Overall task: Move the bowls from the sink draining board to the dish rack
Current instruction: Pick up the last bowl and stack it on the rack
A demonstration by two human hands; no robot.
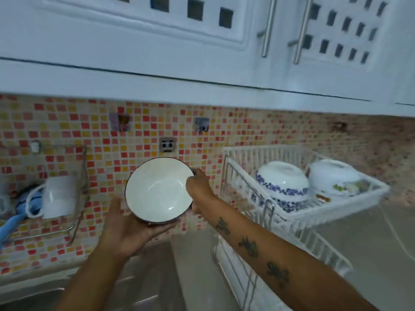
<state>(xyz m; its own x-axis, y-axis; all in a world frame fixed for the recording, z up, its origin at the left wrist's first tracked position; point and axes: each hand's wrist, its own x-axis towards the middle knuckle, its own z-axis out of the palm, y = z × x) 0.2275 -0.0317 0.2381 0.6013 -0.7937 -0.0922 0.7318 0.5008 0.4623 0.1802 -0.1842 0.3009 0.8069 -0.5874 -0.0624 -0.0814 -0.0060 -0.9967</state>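
A white bowl with a dark rim and dark outside is held up in front of the tiled wall, its inside facing me. My left hand cups it from underneath. My right hand grips its right rim. To the right stands the white wire dish rack. In its upper tier a blue-patterned bowl and a white bowl with a floral pattern lie upside down.
A wire wall shelf at the left holds a white cup and a blue cloth. White cabinets hang overhead. The steel draining board lies below my arms. A grey counter runs right of the rack.
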